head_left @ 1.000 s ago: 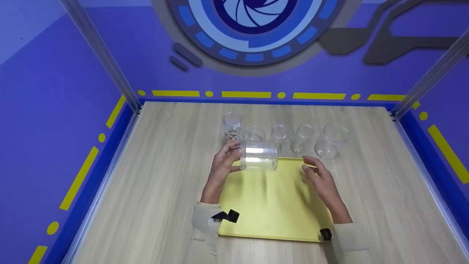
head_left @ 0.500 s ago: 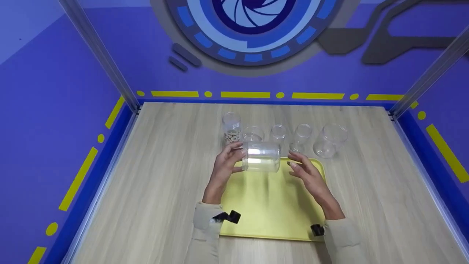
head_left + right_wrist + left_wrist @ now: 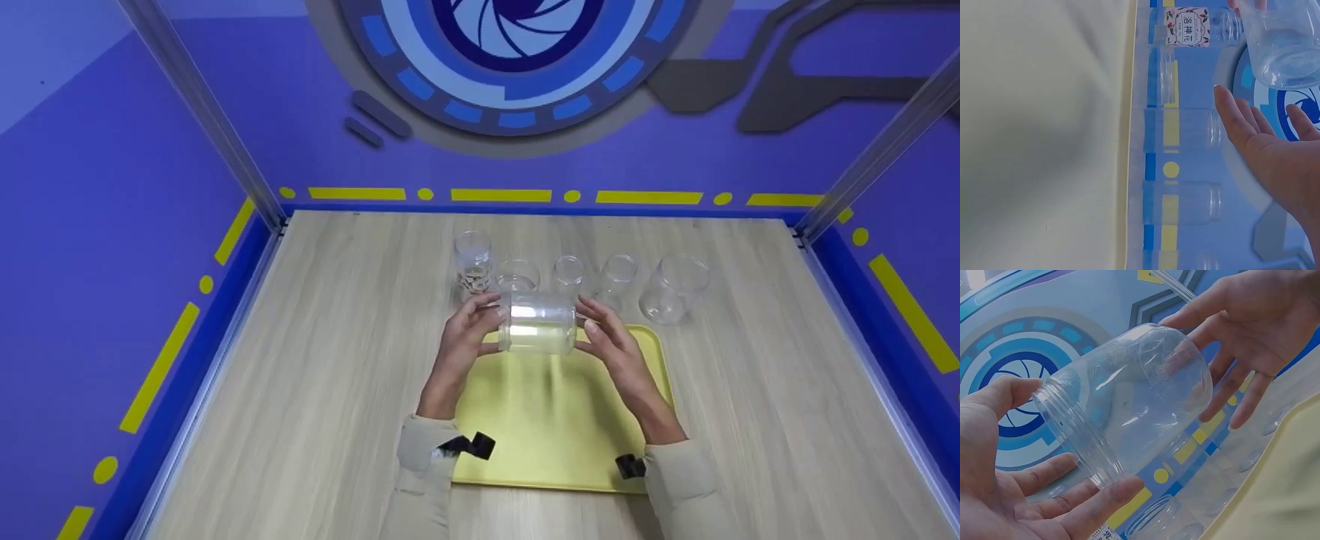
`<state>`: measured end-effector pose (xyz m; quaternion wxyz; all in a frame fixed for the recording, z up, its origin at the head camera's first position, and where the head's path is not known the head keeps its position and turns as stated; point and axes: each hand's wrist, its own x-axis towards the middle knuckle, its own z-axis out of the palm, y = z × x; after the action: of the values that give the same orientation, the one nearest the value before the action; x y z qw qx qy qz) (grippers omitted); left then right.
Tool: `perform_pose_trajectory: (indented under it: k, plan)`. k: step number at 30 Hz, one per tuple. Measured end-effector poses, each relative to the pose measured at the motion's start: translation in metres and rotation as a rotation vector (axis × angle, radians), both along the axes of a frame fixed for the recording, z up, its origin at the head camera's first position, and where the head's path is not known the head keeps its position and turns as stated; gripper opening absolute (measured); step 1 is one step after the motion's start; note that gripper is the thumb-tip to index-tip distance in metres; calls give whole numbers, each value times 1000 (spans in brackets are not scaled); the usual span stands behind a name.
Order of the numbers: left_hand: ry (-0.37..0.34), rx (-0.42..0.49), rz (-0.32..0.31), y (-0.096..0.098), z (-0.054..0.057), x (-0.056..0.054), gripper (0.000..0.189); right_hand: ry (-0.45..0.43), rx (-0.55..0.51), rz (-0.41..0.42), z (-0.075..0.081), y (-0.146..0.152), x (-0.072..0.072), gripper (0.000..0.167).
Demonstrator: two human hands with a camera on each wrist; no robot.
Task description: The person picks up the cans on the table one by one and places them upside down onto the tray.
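A clear plastic jar [image 3: 538, 324] lies sideways in the air above the yellow tray [image 3: 547, 457]. My left hand [image 3: 459, 349] grips it round the threaded mouth, thumb on one side and fingers on the other, as the left wrist view of the jar [image 3: 1123, 405] shows. At the jar's base is my right hand [image 3: 622, 356], its fingers spread and fairly straight, with the fingertips right at the base edge. No lid shows on the jar's mouth, and nothing shows inside it.
Behind the tray stands a row of clear containers: a tall labelled jar [image 3: 473, 262], a low wide jar [image 3: 517, 274], two slim jars and a larger jar [image 3: 676, 289] at the right. A purple-blue panel [image 3: 420, 169] closes off the table's back.
My right hand has moved left from the tray's right side to the jar's base. The left hand and jar have shifted very slightly right.
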<state>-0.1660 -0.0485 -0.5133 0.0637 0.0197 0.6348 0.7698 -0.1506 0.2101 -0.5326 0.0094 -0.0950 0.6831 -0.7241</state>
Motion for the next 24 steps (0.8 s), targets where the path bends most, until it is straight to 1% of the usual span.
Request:
perform_pose_trajectory:
  k: [7,16,24]
  plan:
    - [-1,-3,-3,0,-1,1,57,-33,13,49,1,-5,-1,55]
    - [6,11,-16,2,1,1,57,-21,-95,105,3,-10,-2,61]
    - [12,10,-18,3,0,1,55,3,-129,101,4,-11,-3,66]
